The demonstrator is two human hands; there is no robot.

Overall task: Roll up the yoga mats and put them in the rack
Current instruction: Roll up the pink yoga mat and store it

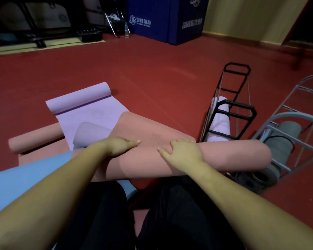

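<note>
A salmon pink yoga mat (224,156) lies across my lap as a thick roll, its loose end reaching away toward the floor. My left hand (119,145) grips the roll's top from the left, fingers curled over it. My right hand (181,152) rests on it just to the right, fingers bent around the curve. A purple mat (83,112) lies half unrolled on the floor beyond. A light blue mat (25,181) lies under my left forearm. A black rack (229,112) stands at the right with a pale pink rolled mat (220,121) inside.
A grey metal rack (296,123) at the far right holds grey rolled mats (282,147). Another salmon roll (36,139) lies on the red floor at the left. Blue padded blocks (163,20) and dark equipment stand along the back wall.
</note>
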